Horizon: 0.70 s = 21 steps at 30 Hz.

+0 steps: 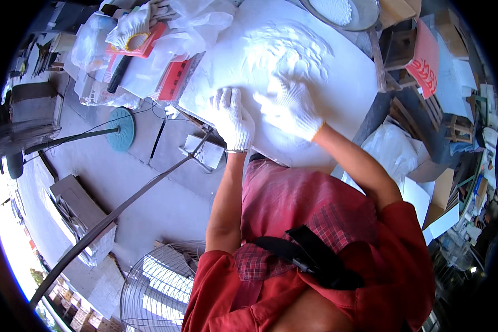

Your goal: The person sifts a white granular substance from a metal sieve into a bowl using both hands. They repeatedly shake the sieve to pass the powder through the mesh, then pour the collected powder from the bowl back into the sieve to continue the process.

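Note:
A white board or tabletop (348, 99) lies before me, with a spread heap of white powder (288, 50) toward its far side. My left hand (233, 122), in a white knit glove, rests on the board's near left edge with its fingers stretched forward and nothing visible in them. To its right, my right hand (293, 108), gloved alike with a yellow cuff edge, is low over the board just in front of the powder. Its fingers are curled in, with one pointing left. Whatever they may hold is hidden beneath the glove.
A round pan (365, 16) of white powder stands at the far right. Plastic bags (196, 27), a spare glove (130, 33) and a black-handled tool (119, 74) lie at the far left. Below left are a thin metal pole (149, 185) and a wire fan cage (160, 282). Cartons crowd the right.

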Each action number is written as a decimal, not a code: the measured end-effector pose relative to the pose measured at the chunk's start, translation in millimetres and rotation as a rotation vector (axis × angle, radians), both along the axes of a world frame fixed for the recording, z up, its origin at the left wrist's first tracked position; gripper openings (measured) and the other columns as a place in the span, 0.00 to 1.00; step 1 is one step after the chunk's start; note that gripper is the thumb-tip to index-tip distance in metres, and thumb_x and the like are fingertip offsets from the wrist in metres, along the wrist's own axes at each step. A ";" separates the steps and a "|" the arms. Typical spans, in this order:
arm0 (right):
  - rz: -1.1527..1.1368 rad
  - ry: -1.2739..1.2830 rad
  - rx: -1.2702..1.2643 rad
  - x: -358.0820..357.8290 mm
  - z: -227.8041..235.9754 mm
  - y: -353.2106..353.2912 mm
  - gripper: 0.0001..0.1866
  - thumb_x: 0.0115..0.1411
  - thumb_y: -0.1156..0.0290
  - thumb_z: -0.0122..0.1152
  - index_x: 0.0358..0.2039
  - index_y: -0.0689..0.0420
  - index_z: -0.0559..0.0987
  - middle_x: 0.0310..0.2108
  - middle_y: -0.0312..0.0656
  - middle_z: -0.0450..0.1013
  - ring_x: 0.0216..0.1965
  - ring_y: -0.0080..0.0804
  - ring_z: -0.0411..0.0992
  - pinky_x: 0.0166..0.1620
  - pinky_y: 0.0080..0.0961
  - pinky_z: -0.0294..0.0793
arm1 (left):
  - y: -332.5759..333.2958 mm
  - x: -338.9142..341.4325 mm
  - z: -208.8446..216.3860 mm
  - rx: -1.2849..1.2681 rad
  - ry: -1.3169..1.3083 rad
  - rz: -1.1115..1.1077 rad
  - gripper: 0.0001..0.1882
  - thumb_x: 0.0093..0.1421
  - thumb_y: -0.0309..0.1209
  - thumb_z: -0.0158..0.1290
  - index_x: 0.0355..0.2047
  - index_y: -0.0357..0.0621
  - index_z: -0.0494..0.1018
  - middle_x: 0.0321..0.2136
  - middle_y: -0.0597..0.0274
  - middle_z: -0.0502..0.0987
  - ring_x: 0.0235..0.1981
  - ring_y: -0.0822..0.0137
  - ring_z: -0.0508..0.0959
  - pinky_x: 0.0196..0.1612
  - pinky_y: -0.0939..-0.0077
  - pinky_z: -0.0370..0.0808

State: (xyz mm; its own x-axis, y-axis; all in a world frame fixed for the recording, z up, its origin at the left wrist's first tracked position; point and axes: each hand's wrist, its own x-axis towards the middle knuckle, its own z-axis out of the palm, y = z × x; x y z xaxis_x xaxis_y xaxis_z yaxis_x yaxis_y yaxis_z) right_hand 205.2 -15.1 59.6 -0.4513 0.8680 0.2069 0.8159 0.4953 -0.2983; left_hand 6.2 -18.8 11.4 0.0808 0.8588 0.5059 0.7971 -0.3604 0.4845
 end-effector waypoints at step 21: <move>-0.105 0.076 0.109 16.6 2.8 47.7 0.19 0.59 0.58 0.71 0.52 0.40 0.86 0.50 0.41 0.80 0.43 0.46 0.80 0.43 0.46 0.80 | -6.9 -2.6 -11.1 -0.013 -0.135 -0.043 0.17 0.65 0.25 0.57 0.54 0.39 0.81 0.55 0.44 0.80 0.62 0.39 0.75 0.68 0.43 0.66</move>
